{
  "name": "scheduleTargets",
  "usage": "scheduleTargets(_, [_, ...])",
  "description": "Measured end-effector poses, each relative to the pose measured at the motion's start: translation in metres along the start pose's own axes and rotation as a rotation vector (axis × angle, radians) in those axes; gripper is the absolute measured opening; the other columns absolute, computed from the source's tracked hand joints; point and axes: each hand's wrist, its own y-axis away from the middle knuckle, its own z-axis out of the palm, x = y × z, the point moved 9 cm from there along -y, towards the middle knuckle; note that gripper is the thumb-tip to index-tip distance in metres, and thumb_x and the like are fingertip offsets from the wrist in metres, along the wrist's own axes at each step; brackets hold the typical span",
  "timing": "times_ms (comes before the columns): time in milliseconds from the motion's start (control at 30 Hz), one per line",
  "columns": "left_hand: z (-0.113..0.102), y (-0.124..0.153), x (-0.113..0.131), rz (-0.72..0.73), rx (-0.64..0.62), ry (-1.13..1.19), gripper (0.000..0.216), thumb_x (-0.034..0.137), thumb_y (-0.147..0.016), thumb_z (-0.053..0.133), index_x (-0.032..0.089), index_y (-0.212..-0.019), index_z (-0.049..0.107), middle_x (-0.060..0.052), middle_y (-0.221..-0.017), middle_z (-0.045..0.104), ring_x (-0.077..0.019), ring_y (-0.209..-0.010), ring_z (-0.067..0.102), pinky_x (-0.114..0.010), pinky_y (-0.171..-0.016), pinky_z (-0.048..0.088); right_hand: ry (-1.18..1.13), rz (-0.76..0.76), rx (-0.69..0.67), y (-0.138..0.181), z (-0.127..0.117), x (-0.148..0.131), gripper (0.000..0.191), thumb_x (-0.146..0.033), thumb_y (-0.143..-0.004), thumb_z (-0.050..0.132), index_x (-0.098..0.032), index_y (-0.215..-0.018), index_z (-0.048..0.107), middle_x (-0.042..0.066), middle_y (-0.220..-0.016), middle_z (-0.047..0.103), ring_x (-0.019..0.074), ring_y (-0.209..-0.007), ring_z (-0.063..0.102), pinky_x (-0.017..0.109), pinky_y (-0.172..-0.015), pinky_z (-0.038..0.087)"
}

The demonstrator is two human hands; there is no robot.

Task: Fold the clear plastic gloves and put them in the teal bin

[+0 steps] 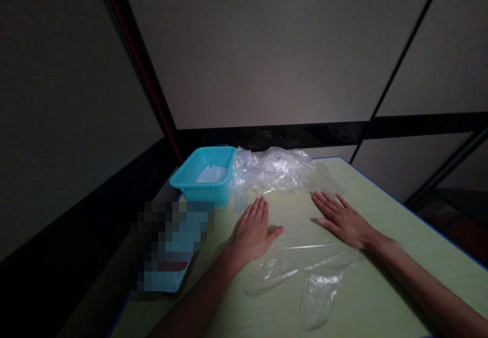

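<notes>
Clear plastic film, lower centre of frame, lies spread on tabletop, left hand and right hand flat over it, fingers extended, gripping nothing, apparently holding it smooth

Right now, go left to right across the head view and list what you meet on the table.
Basin, left hand, right hand. Left out for overlap: the plastic, which spans both hands, and the blurred object, which overlaps the basin's span.
</notes>
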Motion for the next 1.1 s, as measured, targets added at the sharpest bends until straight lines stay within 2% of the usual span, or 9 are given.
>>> scheduleTargets(167, [0.002,-0.001,0.0,0.008,0.01,-0.006,0.074,0.057,-0.088,0.024,-0.002,-0.133,0.029,-0.021,-0.142,0.023,-0.0269,-0.133,0.018,-0.039,-0.107,0.019,0.037,0.025,0.107,0.002,-0.01,0.001,0.064,-0.053,-0.089,0.026,-0.016,-0.14,0.019,0.011,-0.144,0.019,0.0232,-0.133,0.014,0.05,-0.106,0.014])
scheduleTargets(333, [0.003,-0.001,-0.002,0.001,-0.002,-0.009,0.075,0.057,-0.088,0.022,-0.002,-0.133,0.028,-0.02,-0.143,0.022,-0.0266,-0.133,0.018,-0.038,-0.107,0.02,0.017,-0.021,0.063,0.002,-0.011,-0.005,0.055,-0.051,-0.091,0.024,-0.021,-0.137,0.029,0.007,-0.145,0.02,0.0238,-0.133,0.015,0.052,-0.105,0.016])
scheduleTargets(433, [0.004,-0.001,-0.001,0.003,-0.013,-0.016,0.075,0.057,-0.088,0.022,-0.003,-0.134,0.027,-0.021,-0.143,0.021,-0.0269,-0.133,0.017,-0.038,-0.107,0.018,0.041,0.014,0.049,0.002,-0.009,-0.002,0.057,-0.052,-0.091,0.023,-0.018,-0.135,0.034,0.009,-0.145,0.019,0.0255,-0.133,0.014,0.051,-0.105,0.015])
scheduleTargets(933, [0.005,-0.001,-0.004,-0.005,0.01,0.044,0.075,0.058,-0.086,0.028,0.0,-0.134,0.027,-0.02,-0.143,0.021,-0.0266,-0.133,0.017,-0.04,-0.106,0.02,0.119,0.099,0.04,0.005,-0.004,0.005,0.06,-0.053,-0.09,0.018,-0.018,-0.136,0.032,0.009,-0.145,0.019,0.0265,-0.133,0.013,0.052,-0.105,0.014])
scheduleTargets(1100, [0.004,-0.001,-0.006,-0.019,0.009,0.053,0.076,0.056,-0.085,0.031,-0.003,-0.134,0.027,-0.021,-0.143,0.019,-0.0278,-0.133,0.016,-0.04,-0.106,0.021,0.12,0.108,0.036,0.005,-0.004,0.006,0.06,-0.054,-0.09,0.017,-0.019,-0.137,0.031,0.007,-0.145,0.018,0.0257,-0.133,0.011,0.051,-0.105,0.015])
